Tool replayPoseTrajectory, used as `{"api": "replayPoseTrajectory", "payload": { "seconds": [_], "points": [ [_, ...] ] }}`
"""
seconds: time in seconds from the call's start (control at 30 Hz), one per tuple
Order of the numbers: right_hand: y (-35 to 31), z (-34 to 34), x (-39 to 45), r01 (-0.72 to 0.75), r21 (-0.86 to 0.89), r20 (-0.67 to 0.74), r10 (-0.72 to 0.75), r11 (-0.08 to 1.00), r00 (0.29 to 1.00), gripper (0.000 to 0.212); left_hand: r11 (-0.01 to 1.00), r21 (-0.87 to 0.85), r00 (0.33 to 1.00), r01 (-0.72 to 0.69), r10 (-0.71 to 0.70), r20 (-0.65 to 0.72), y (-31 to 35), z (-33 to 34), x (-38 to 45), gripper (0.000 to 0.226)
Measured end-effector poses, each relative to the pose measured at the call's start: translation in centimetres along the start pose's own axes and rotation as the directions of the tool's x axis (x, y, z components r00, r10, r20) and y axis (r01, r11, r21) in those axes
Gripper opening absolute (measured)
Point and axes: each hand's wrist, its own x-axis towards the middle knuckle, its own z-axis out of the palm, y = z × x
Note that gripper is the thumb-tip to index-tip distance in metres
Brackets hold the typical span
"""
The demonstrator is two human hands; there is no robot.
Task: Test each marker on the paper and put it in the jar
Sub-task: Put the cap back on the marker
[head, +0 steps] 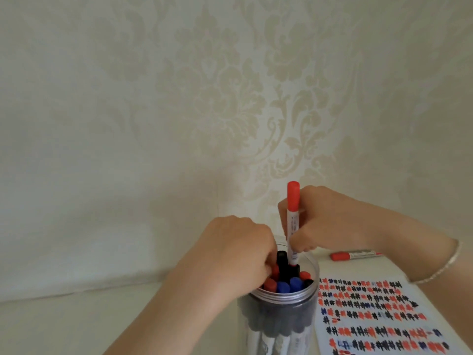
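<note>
A clear plastic jar stands at the bottom centre, packed with several upright markers with red, blue and black caps. My right hand pinches a red-capped marker upright, its lower end down among the markers in the jar. My left hand reaches over the jar's left rim, and its fingertips are in among the caps; what they hold is hidden. The paper, covered in rows of red, blue and black test marks, lies to the right of the jar.
Another red-capped marker lies on the white table behind the paper. A patterned cream wall rises close behind the jar. A bracelet circles my right wrist.
</note>
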Motion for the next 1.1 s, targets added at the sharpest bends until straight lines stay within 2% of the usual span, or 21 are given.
{"api": "replayPoseTrajectory", "payload": {
  "seconds": [0.07,0.17,0.27,0.33,0.4,0.57,0.77,0.83,0.9,0.93,1.0,1.07,1.1],
  "points": [
    [-0.4,-0.4,0.2,0.005,-0.02,0.027,-0.005,1.0,1.0,0.019,0.997,0.071,0.999,0.001,-0.003,0.034,0.5,0.0,0.5,0.022],
    [-0.5,-1.1,0.2,0.05,0.15,-0.002,-0.05,0.987,0.999,0.016,0.998,0.067,0.998,-0.003,-0.002,0.068,0.6,0.2,0.9,0.024],
    [-0.1,-1.0,0.4,0.077,0.272,-0.058,-0.063,0.959,0.996,0.013,0.997,-0.073,0.994,-0.011,0.018,0.104,-0.2,0.4,0.8,0.027],
    [0.1,-0.6,0.6,0.071,0.299,-0.034,-0.064,0.951,0.997,0.011,0.983,-0.183,0.993,-0.02,0.042,0.114,-0.7,0.4,0.5,0.035],
    [0.3,-0.2,0.8,0.052,0.261,-0.002,-0.054,0.964,0.999,0.011,0.97,-0.241,0.991,-0.032,0.062,0.119,-1.0,0.4,0.2,0.04],
    [0.5,0.8,1.3,-0.036,0.184,0.108,0.016,0.982,0.994,0.012,0.976,-0.201,0.989,-0.087,0.11,0.103,-0.8,0.5,0.1,0.041],
    [0.4,0.5,0.9,-0.051,0.043,0.314,0.035,0.998,0.949,0.019,0.947,-0.32,0.984,-0.022,0.077,0.16,-0.6,0.3,-0.1,0.044],
    [0.3,-0.2,0.9,-0.056,0.147,0.257,0.017,0.988,0.966,0.029,0.943,-0.333,0.982,-0.012,0.074,0.173,-0.7,0.3,-0.1,0.044],
    [0.3,-0.5,0.8,-0.015,0.259,0.096,-0.01,0.966,0.995,0.02,0.941,-0.339,0.981,0.007,0.059,0.185,-0.7,0.3,-0.2,0.044],
    [0.3,-0.5,0.7,0.029,0.259,0.034,-0.039,0.965,0.999,0.013,0.941,-0.339,0.98,0.01,0.057,0.189,-0.7,0.3,-0.1,0.045],
    [0.1,-0.1,0.4,0.079,0.194,0.02,-0.084,0.978,0.996,0.007,0.941,-0.338,0.98,0.013,0.056,0.192,-0.6,0.3,0.0,0.046],
    [-0.4,1.0,0.3,0.081,0.049,0.066,-0.084,0.995,0.994,0.002,0.937,-0.348,0.982,0.016,0.052,0.184,-0.7,0.3,0.0,0.047],
    [-0.6,1.7,0.3,0.081,-0.035,0.07,-0.079,0.996,0.994,0.006,0.936,-0.352,0.982,0.019,0.049,0.183,-0.7,0.2,0.0,0.047]
  ]
}}
